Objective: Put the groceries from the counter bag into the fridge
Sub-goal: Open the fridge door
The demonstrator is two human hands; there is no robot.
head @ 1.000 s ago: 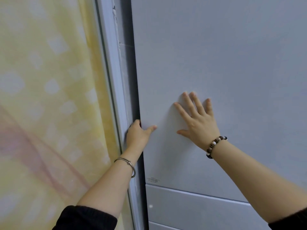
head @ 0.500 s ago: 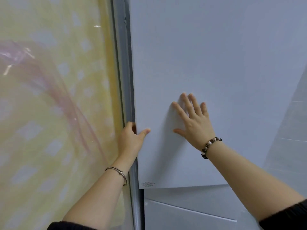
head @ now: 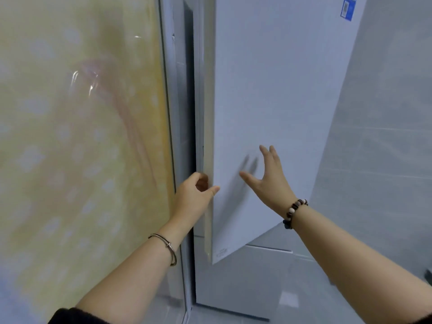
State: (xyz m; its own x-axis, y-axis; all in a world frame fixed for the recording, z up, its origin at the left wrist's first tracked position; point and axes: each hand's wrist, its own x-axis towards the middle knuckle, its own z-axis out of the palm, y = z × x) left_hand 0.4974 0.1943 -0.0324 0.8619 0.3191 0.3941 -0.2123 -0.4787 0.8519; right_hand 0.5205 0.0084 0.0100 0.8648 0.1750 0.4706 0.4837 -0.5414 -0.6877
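Left hand [head: 194,194] curled round the free edge of the fridge door [head: 268,90], already ajar; right hand [head: 268,182] spread wide by its front face, touch unclear. Pull steadily with the left, swing wide enough for loading. Groceries and bag out of view.

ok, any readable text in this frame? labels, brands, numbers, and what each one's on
No text can be read.
Blue label, top right of the fridge door: printed, but too blurred to read.
Small grey mark, lower left corner of the same door: too small to read.
Nothing else shows any text.
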